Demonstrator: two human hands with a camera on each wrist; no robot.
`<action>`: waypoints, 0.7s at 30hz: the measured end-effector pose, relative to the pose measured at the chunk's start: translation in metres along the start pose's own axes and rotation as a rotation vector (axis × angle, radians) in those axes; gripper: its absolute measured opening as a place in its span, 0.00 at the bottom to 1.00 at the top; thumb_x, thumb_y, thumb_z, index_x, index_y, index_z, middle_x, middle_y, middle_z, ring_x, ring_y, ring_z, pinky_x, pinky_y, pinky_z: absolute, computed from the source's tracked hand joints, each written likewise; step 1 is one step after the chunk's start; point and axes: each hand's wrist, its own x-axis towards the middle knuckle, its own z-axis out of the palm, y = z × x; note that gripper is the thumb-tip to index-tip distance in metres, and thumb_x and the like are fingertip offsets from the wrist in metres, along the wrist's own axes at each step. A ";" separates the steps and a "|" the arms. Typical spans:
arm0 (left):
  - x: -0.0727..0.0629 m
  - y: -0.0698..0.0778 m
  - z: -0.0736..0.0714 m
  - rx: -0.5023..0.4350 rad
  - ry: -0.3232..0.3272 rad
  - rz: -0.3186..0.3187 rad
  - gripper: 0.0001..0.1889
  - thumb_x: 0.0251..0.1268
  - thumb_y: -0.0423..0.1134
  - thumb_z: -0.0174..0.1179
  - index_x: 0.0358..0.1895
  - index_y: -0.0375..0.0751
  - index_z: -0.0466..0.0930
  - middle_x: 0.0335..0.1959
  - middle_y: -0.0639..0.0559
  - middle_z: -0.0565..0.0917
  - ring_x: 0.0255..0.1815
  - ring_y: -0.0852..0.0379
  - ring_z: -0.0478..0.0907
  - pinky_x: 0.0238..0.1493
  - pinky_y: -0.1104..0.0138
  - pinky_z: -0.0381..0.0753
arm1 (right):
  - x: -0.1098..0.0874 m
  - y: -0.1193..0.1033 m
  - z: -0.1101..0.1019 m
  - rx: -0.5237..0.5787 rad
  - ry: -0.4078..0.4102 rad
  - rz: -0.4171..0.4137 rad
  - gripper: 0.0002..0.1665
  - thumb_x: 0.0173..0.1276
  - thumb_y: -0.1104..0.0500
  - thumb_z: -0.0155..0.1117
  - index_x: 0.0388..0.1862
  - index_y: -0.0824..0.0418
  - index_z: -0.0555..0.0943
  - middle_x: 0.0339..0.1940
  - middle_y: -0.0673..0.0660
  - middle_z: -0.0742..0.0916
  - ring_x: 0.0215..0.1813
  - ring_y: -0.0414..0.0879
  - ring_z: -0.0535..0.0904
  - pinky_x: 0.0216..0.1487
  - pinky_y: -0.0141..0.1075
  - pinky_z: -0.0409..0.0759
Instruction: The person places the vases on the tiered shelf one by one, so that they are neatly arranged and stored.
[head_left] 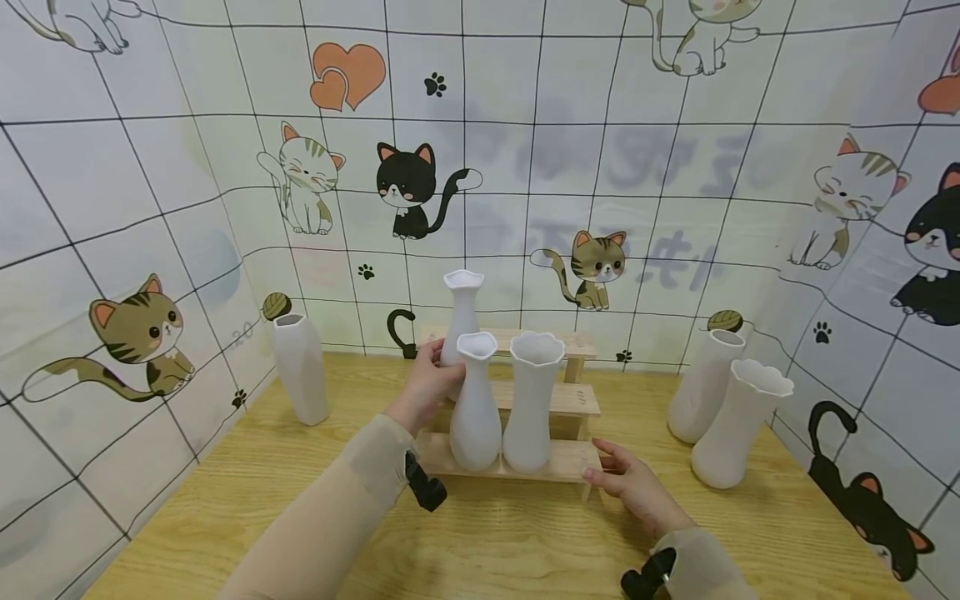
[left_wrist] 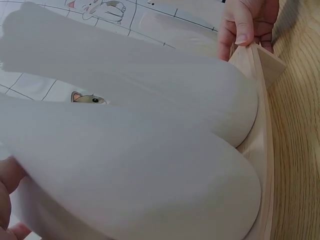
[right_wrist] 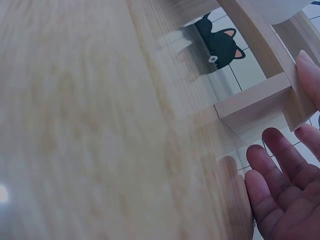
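My left hand (head_left: 429,385) grips a slim white vase (head_left: 463,310) with a flared, wavy rim, at the left of a stepped wooden stand (head_left: 577,398). Its base is hidden, so I cannot tell whether it touches a step. In front, on the lowest step, stand a round-bellied white vase (head_left: 476,417) and a wider, scallop-rimmed white vase (head_left: 531,408); both loom large in the left wrist view. With thumb and forefinger my right hand (head_left: 633,487) holds the right end of the lowest board (right_wrist: 265,100); the other fingers (right_wrist: 262,195) are spread below it.
A faceted white vase (head_left: 302,371) stands on the wooden table (head_left: 480,550) at the left. Two more white vases, one narrow-mouthed (head_left: 701,392) and one frilled (head_left: 735,429), stand close together at the right. A cat-printed sheet (head_left: 495,167) encloses the table's back and sides.
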 end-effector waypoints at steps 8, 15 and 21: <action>-0.014 -0.005 -0.031 0.052 0.015 0.011 0.43 0.58 0.47 0.69 0.73 0.46 0.53 0.72 0.44 0.57 0.71 0.43 0.53 0.66 0.43 0.58 | 0.001 0.000 0.001 -0.012 0.007 0.006 0.46 0.65 0.51 0.68 0.75 0.62 0.58 0.61 0.67 0.73 0.59 0.57 0.71 0.57 0.53 0.70; -0.027 -0.030 -0.070 0.092 0.076 0.027 0.42 0.60 0.49 0.67 0.73 0.47 0.53 0.72 0.47 0.58 0.70 0.45 0.54 0.67 0.45 0.57 | -0.001 -0.002 0.001 -0.023 0.006 0.007 0.46 0.64 0.49 0.68 0.75 0.62 0.59 0.61 0.68 0.73 0.59 0.58 0.71 0.56 0.53 0.71; -0.034 -0.054 -0.089 0.139 0.033 -0.023 0.42 0.59 0.49 0.67 0.73 0.47 0.54 0.72 0.45 0.58 0.71 0.42 0.54 0.67 0.44 0.58 | 0.000 -0.001 0.001 -0.009 0.003 0.005 0.47 0.64 0.49 0.69 0.75 0.62 0.58 0.60 0.67 0.74 0.58 0.57 0.71 0.55 0.52 0.71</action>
